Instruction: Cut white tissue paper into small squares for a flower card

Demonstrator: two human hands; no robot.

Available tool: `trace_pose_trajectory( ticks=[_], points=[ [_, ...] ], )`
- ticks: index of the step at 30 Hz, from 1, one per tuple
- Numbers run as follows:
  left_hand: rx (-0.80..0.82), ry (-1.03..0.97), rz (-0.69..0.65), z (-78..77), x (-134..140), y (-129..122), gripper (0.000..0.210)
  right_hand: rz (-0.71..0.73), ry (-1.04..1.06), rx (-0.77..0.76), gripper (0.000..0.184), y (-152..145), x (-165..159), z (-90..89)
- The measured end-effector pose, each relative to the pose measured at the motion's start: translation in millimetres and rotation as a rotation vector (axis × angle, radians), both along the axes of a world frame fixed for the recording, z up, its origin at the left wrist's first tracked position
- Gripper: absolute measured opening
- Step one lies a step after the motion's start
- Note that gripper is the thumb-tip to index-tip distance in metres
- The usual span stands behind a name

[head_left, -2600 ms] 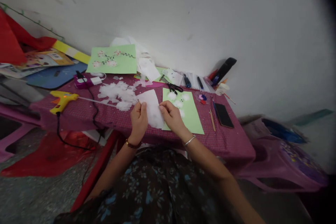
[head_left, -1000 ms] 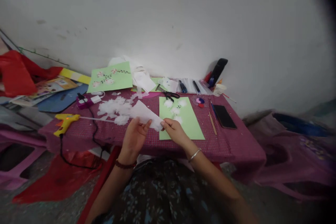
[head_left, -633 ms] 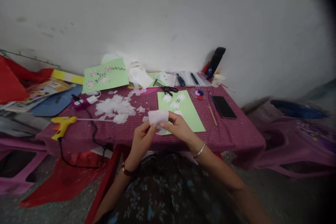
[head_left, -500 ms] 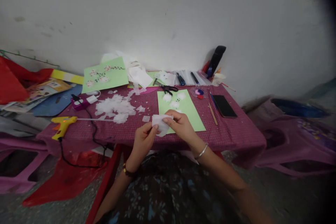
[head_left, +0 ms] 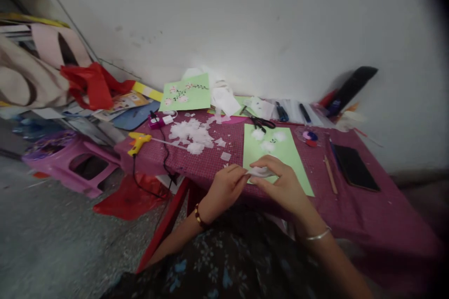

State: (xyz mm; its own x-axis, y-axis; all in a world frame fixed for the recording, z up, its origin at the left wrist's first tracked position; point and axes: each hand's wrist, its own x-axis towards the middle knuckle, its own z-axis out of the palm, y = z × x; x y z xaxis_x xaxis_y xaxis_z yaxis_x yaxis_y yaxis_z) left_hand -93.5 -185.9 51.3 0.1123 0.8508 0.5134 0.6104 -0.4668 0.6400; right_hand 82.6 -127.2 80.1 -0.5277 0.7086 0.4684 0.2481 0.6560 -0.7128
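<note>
A piece of thin white tissue paper [head_left: 261, 172] is stretched between my two hands above the table's front edge. My left hand [head_left: 229, 184] pinches its left end between thumb and fingers. Around its right part my right hand [head_left: 282, 182] curls, thumb below and fingers above. Just behind the hands lies a green card [head_left: 293, 154], partly covered by my right hand. White paper blossoms [head_left: 268, 145] and small dark leaf marks show on it. To the left is a heap of white tissue pieces [head_left: 192, 134], with a single square piece [head_left: 225, 156] nearer my left hand.
A yellow glue gun [head_left: 139, 142] with a black cord lies at the table's left. Black-handled scissors [head_left: 263, 123] touch the card's top edge. A finished-looking green card [head_left: 185, 93] leans at the back. On the right are a wooden stick [head_left: 330, 174] and a black phone [head_left: 356, 168].
The view has swung left, so everything appears farther right. The tissue paper, earlier spread flat and facing me, is now gathered narrower between my hands.
</note>
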Motion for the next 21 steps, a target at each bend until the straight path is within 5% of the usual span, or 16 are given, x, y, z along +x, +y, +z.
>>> trace_pose_trajectory(
  ticks=[7, 13, 18, 21],
  points=[
    [-0.086, -0.032, -0.027, -4.2, 0, -3, 0.006, -0.027, -0.066, 0.164, 0.014, -2, 5, -3.8],
    [-0.143, -0.049, -0.009, -10.8, -2, -1, 0.026, -0.002, -0.095, 0.306, 0.019, -7, 9, 4.2],
    [-0.479, -0.503, -0.157, -15.1, -2, 1, 0.028, -0.023, -0.040, 0.229, 0.016, -11, 9, 6.5],
    [-0.744, -0.880, -0.137, -22.7, -2, 2, 0.032, -0.015, 0.003, 0.128, 0.014, -8, 8, 4.5]
  ],
)
